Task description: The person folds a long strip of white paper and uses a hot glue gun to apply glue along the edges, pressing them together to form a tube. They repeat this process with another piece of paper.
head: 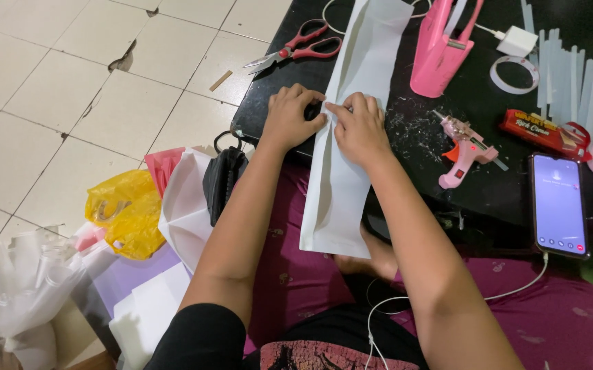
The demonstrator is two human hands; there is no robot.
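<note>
Together, left hand (289, 118), right hand (359, 127) pinching one white paper sheet (341, 185), one glue gun (464, 147)

both hands (293, 116) (359, 129) pressed flat side by side (fingers curled).

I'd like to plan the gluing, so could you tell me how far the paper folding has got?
Done: the white paper already shows lengthwise folds and lies as a long strip across the black table. In hand: the left hand and right hand press a crease near its middle. Left: the glue gun and scissors lie untouched.
</note>
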